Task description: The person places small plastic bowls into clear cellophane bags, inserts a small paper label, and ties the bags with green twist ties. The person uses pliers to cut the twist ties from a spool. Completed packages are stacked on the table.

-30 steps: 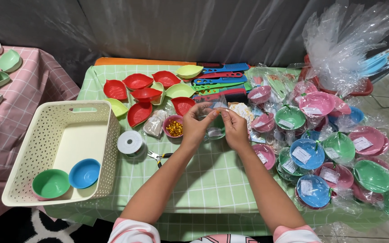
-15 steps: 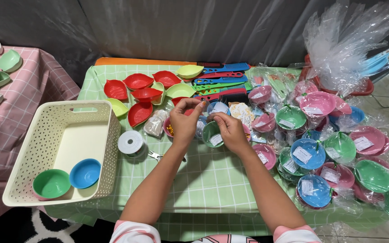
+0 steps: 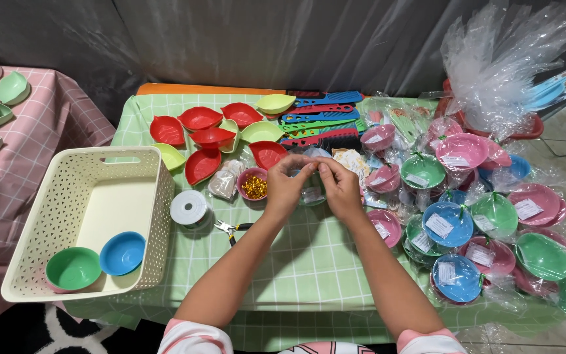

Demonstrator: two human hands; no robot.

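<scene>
The fingers (image 3: 309, 167) of both hands met, pinched together on the gathered top of a small bowl wrapped in clear cellophane (image 3: 312, 191), which sat on the green checked counter (image 3: 283, 262) between the two palms. The left hand (image 3: 285, 190) and the right hand (image 3: 340, 190) each closed on the film from its own side; whether a tie was already on the neck could not be told.

Just left of the hands stood a small pink dish of gold twist ties (image 3: 254, 185), a white spool of ribbon (image 3: 189, 208) and a pair of small pliers (image 3: 232, 229). Behind them lay red and lime leaf-shaped plastic dishes (image 3: 212, 137), still bare, and a row of coloured plastic combs (image 3: 319, 118).

To the right, a large heap of pink, green and blue bowls already wrapped and labelled (image 3: 466, 216) covered that end of the counter, under a bundle of loose clear cellophane (image 3: 499, 65). In the cream perforated plastic basket (image 3: 54, 190) on the left only a green bowl (image 3: 72, 267) and a blue bowl (image 3: 122, 253) remained unwrapped. Judging by this, most of the wrapping looked done, with one bowl in hand and two bowls left
</scene>
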